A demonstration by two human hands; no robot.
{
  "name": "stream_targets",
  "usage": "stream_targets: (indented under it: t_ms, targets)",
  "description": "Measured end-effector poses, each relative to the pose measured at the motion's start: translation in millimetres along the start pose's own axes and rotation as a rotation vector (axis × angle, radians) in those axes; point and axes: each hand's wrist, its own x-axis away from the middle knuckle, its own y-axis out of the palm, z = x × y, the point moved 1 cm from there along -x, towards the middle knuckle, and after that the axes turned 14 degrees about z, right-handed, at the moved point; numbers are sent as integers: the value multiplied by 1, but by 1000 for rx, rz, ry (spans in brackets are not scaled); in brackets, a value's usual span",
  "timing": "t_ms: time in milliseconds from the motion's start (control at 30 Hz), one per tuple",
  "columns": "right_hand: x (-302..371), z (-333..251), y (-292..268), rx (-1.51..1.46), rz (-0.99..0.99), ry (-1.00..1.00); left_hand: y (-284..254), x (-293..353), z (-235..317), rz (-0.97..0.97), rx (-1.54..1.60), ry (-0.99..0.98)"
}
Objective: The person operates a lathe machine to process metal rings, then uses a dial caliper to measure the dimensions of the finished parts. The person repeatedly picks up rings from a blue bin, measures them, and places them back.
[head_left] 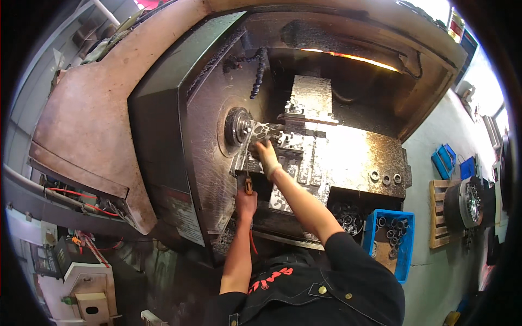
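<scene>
Down in front of the lathe, my left hand (246,202) is closed around an air blow gun (248,186) with an orange-brown grip. Its thin nozzle points up toward the chuck (237,126), and a red hose hangs below. My right hand (266,157), in a pale glove, reaches in just below and right of the chuck. The fingers are bent and closed by a shiny metal part (260,131); what they grip is hidden. Beside them, a tool block (291,141) with bolts sits on the chip-covered slide (312,168).
Three metal rings (386,179) lie on the machine's flat cover. A blue bin (411,233) holding several rings stands at the lower right, beside more rings (348,220). Above the chuck hangs a segmented coolant hose (260,73). A wooden pallet (437,217) is farther right.
</scene>
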Motion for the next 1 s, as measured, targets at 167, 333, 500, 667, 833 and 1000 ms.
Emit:
stream_targets:
  t_ms: [167,333,500,667,833,1000]
  targets:
    - [-65,1,48,118,306,-41,-17,-8,-29,-74,4,-60]
    - [-85,-1,44,231,110,-164,-33,-12,-4,-43,-129,-84]
    - [-72,-11,44,605,188,-440,-30,-16,-2,-55,-208,-97]
    - [-63,-29,47,755,224,-508,-29,-18,19,-88,-178,-89]
    - [-95,-15,40,337,147,-124,-25,-25,24,-64,-156,-69]
    - [-159,11,15,-193,-133,108,-18,-28,43,-108,-152,-19]
